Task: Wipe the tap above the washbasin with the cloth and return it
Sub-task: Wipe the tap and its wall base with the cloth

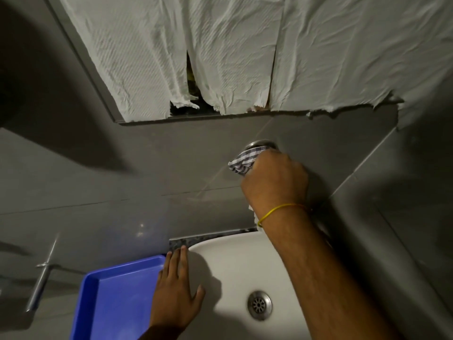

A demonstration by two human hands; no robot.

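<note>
My right hand (pixel 275 177) is closed around a blue-and-white checked cloth (pixel 241 161), pressing it against the tap on the grey tiled wall. Only the tap's round metal base (pixel 259 144) shows above the cloth; its spout is hidden under my hand. Below lies the white washbasin (pixel 235 256) with a metal drain (pixel 259 305). Flat on the basin's left rim rests my left hand (pixel 177 288), fingers spread, holding nothing.
A blue plastic tray (pixel 117 295) sits left of the basin, touching my left hand. A metal handle (pixel 41 273) sticks out from the wall at lower left. Crumpled white paper (pixel 220 50) covers the mirror above the tap.
</note>
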